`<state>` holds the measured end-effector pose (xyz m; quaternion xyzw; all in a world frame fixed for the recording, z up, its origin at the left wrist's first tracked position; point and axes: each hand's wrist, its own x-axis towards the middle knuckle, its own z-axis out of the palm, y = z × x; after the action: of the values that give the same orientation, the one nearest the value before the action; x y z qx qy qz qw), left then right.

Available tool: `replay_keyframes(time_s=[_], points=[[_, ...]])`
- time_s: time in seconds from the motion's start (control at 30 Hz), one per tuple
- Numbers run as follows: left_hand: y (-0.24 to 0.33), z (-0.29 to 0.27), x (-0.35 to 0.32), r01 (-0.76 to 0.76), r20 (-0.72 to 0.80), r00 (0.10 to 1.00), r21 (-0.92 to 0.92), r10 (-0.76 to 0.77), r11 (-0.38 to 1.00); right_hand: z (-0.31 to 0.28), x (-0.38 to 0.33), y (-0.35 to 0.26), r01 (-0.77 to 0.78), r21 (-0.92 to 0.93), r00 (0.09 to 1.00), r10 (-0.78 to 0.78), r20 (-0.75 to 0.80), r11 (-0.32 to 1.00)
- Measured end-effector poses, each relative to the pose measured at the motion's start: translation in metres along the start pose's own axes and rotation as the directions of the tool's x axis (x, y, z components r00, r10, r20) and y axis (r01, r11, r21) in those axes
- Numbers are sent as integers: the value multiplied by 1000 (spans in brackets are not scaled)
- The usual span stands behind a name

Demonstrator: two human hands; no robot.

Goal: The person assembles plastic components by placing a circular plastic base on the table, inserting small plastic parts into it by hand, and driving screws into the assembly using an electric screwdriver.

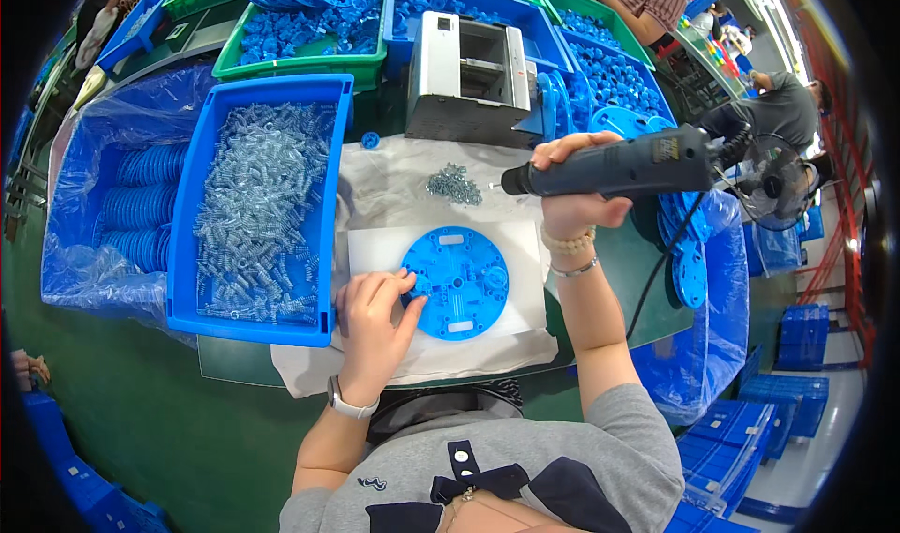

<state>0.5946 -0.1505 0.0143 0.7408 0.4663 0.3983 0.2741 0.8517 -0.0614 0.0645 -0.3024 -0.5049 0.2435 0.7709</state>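
A round blue plastic plate (457, 308) with moulded ribs, holes and two slots lies on a white pad. At its left edge is my left hand (375, 313), fingers curled with the fingertips and thumb pressing on the plate; anything small under them is hidden. My right hand (574, 181) is wrapped round a black electric screwdriver (623, 165) held nearly level above the table, its bit pointing left. Close to that bit, a pile of small metal screws (454, 185) rests on the white cloth. The screwdriver and the blue plate are apart.
On the left stands a blue tray (344, 111) of metal springs, beside a lined bin (70, 275) of blue discs. A grey metal box-shaped device (436, 83) stands behind the screws. Green and blue bins of blue parts line the back. A black cable (664, 261) hangs at right.
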Motion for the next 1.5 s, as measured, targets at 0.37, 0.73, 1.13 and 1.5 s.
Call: replay_keyframes(time_s=[0.37, 0.73, 1.13, 1.5], points=[[1, 1, 2, 12, 3, 1000, 21, -12, 1000, -16, -45, -84, -180, 301, 981, 149, 123, 936], [-1, 3, -1, 20, 7, 1000, 12, -20, 1000, -18, -59, -80, -210, 200, 978, 207, 35, 957], [0, 2, 0, 32, 14, 999, 12, -32, 999, -17, -60, -79, -213, 176, 977, 204, 69, 961], [-1, 3, -1, 28, 11, 1000, 14, -28, 1000, -18, -61, -77, -187, 200, 982, 175, 74, 962]])
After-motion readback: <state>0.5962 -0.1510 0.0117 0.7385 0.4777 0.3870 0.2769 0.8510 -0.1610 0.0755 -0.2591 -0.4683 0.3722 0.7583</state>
